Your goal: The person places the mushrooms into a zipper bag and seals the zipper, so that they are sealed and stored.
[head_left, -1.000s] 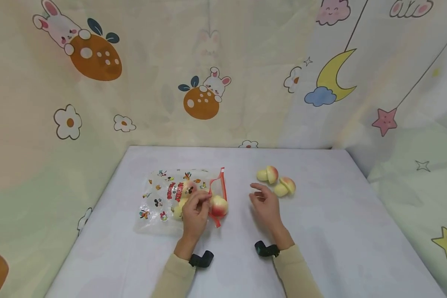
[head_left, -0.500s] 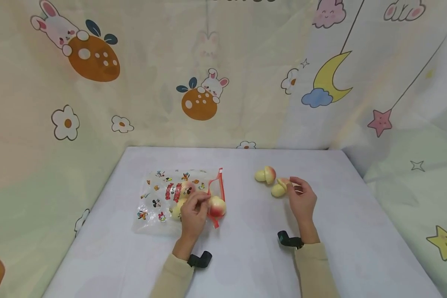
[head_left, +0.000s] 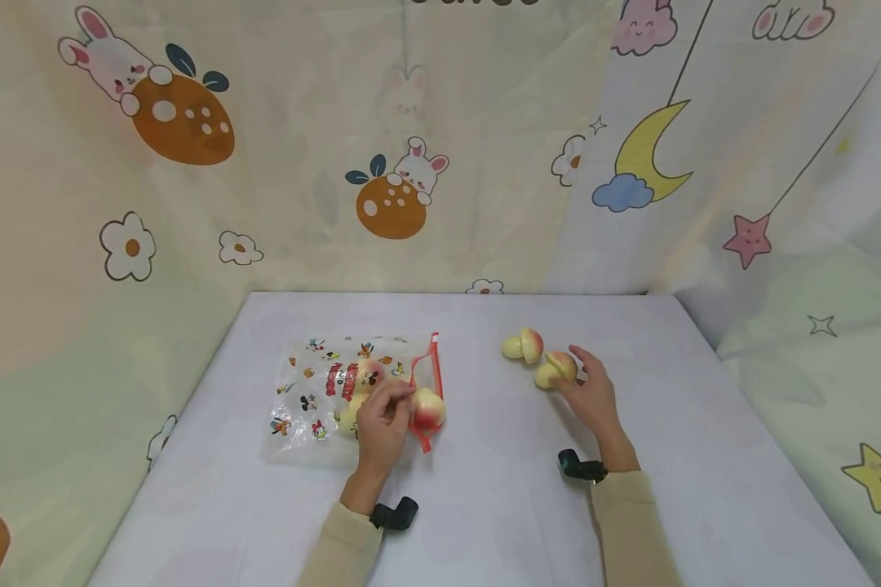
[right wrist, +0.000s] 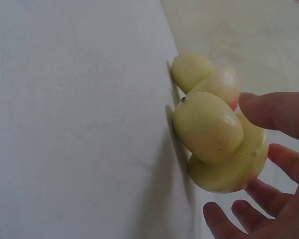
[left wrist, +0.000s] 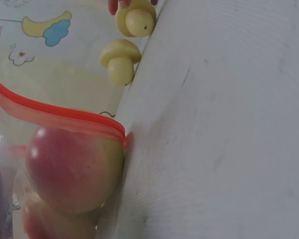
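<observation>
My left hand (head_left: 382, 420) pinches the edge of a clear cartoon-printed zip bag (head_left: 294, 444) by its red-trimmed mouth. A round red-and-yellow toy mushroom cap (head_left: 429, 409) shows at that mouth, and more pale yellow and pink shapes show through the plastic. To the right, two toy mushrooms with yellow stems and red-tinged caps lie on the table. My right hand (head_left: 593, 399) is at the nearer mushroom (right wrist: 207, 129), its thumb and spread fingers around the cap side. The farther mushroom (head_left: 523, 346) lies just behind it.
The table (head_left: 484, 505) has a white cover. A cloth backdrop (head_left: 301, 163) with rabbit, moon and star prints hangs behind and beside it. Each wrist wears a black camera, such as the right wrist's camera (head_left: 580, 466).
My right hand has moved right, past the nearer mushroom, then in close around it from its right side. The left hand stays at the bag's mouth.
</observation>
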### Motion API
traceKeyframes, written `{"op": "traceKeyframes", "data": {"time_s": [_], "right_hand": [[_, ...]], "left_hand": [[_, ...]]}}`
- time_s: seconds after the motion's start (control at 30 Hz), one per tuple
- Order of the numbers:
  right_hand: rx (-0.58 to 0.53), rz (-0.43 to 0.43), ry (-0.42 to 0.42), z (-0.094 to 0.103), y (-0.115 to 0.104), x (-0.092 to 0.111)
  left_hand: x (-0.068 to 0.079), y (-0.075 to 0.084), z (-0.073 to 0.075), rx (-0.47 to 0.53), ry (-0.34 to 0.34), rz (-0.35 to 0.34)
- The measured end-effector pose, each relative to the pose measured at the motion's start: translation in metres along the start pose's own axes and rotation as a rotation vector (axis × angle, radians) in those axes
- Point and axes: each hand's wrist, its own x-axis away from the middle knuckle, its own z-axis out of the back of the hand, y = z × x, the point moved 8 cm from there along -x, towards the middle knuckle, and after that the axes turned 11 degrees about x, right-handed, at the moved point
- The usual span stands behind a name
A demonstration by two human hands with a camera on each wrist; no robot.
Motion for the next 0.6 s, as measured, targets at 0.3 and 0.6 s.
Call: {"op": "traceKeyframes", "data": {"time_s": [0.3,0.6], "right_hand": [[-0.074,-0.075,0.001,-0.009,0.003,0.005],[-0.106,-0.101,0.046,-0.014,0.009,0.012]], "left_hand": [[-0.001,-0.001,0.000,0.025,-0.009,0.015],[-0.001,-0.001,-0.001,0.012,-0.007,0.000]]}}
